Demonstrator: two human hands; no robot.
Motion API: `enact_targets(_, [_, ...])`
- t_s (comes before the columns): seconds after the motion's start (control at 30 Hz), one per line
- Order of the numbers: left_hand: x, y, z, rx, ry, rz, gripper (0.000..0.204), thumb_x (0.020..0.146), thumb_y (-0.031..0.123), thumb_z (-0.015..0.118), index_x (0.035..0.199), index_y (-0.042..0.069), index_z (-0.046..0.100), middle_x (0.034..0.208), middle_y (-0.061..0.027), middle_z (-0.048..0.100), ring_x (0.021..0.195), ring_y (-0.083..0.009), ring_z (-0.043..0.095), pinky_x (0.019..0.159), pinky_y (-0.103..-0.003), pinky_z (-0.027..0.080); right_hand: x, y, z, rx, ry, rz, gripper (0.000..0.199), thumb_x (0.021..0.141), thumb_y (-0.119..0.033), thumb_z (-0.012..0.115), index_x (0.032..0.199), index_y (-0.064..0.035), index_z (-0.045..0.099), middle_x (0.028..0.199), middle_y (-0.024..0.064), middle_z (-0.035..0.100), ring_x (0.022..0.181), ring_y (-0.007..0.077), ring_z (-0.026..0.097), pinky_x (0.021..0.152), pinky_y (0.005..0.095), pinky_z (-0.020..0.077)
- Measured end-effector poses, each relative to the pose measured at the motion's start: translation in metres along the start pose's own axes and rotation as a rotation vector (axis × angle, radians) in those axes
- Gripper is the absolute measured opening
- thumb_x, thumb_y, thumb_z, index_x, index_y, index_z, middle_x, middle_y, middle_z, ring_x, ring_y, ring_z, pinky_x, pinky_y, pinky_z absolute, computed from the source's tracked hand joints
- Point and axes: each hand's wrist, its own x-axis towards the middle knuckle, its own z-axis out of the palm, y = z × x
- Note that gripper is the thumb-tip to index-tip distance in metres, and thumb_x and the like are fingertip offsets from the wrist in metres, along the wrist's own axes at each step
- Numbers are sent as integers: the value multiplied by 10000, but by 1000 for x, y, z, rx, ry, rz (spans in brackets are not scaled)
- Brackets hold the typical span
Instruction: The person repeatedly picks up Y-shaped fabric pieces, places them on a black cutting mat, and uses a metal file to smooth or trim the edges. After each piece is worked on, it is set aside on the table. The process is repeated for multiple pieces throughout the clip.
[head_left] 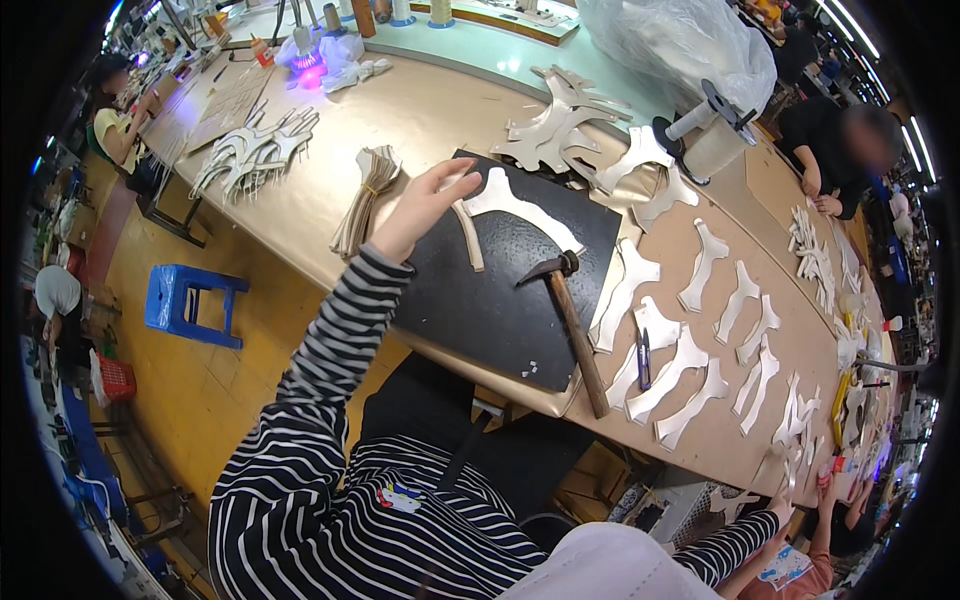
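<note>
My left hand (430,208) is over the upper left of a black board (500,320), its fingers stretched out and slightly apart. Under and beside the fingertips lies a white curved shoe-upper piece (515,208), with a narrow pale strip (470,238) next to it. A hammer (570,320) rests across the board's right side, its handle pointing toward me. Far to the right, my right hand (783,507) reaches to the table's edge near several white cut pieces (795,415). Its fingers are too small to make out.
A banded bundle of pieces (365,200) stands left of the board. More pieces are piled behind (560,125) and spread to the right, with a pen (644,360) among them. A thread spool (715,145) stands behind. Co-workers sit around; a blue stool (195,300) is at left.
</note>
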Motion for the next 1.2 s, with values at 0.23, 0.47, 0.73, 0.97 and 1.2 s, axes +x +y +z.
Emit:
enact_targets(0.23, [39,-100,21,581,280,-75,1294,648,462,901,1588,31,122,1360,-344,514,1288,-428,507,1107,-397,398,-20,-12,-13,26,96,78,755,992,-599,277,1366,-7,560,1380,213,566,1326,372,486,1130,419,386])
enact_targets(0.47, [20,-72,34,410,324,120,1152,681,61,858,1600,141,168,1317,-227,506,1251,-360,514,1044,-408,459,-62,-56,-72,1621,555,285,443,1020,-277,391,1301,10,577,1274,151,623,1189,286,572,1053,388,451])
enact_targets(0.73, [6,-62,38,-225,241,91,1226,778,-158,715,1595,250,-103,1384,-238,407,1045,-274,673,890,-370,595,-348,-327,-140,1305,114,-1062,324,946,-114,572,1245,7,598,1247,154,617,1196,283,569,1056,383,416])
enact_targets(0.97, [-25,-44,0,-353,308,55,1227,737,-138,753,1606,219,-37,1321,-235,510,989,-246,695,886,-342,574,-484,-445,-136,803,116,-1305,466,916,-102,662,1367,-97,544,1154,179,555,960,362,631,781,429,529])
enact_targets(1.2, [-59,-16,-25,-634,74,-174,624,811,-78,728,1382,-23,482,1153,-147,678,1015,-174,667,892,-306,552,-443,-454,-161,724,192,-1033,410,933,-44,619,1339,-85,576,1132,177,562,956,354,626,802,423,508])
